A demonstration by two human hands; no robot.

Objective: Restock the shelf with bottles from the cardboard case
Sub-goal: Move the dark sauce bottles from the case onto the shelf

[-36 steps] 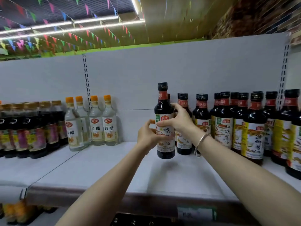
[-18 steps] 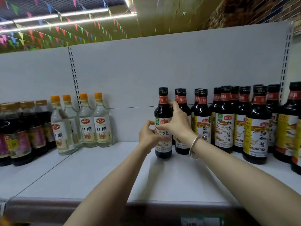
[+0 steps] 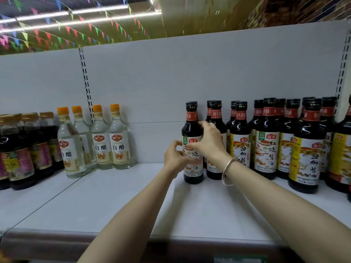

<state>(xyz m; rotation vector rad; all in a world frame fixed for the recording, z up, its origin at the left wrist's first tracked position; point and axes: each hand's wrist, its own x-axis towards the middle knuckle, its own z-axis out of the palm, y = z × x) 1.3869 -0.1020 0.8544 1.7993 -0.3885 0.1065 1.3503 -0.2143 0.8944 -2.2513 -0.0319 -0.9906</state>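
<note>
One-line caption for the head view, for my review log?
Both hands, left and right, grip a dark soy sauce bottle standing on the white shelf beside matching bottles.

We're in a grocery shop: white metal shelf (image 3: 117, 202) lined with rows of labelled soy sauce bottles (image 3: 266, 137) and white vinegar bottles (image 3: 119, 141), colourful bunting (image 3: 57, 35) strung under the ceiling.

— What was that dark bottle (image 3: 192, 130) made of? 
— Glossy, glass-like, with light glinting on its shoulder; its label looked like smooth paper, its cap dull black plastic. 
— And the shelf (image 3: 117, 202) under it? 
— Matt white, smooth, painted metal by the look. 
— Left of the bottle? 
— Clear shiny vinegar bottles (image 3: 112, 141) with orange plastic caps. 
— The bracelet (image 3: 228, 171)? 
— Polished silver metal.
</note>
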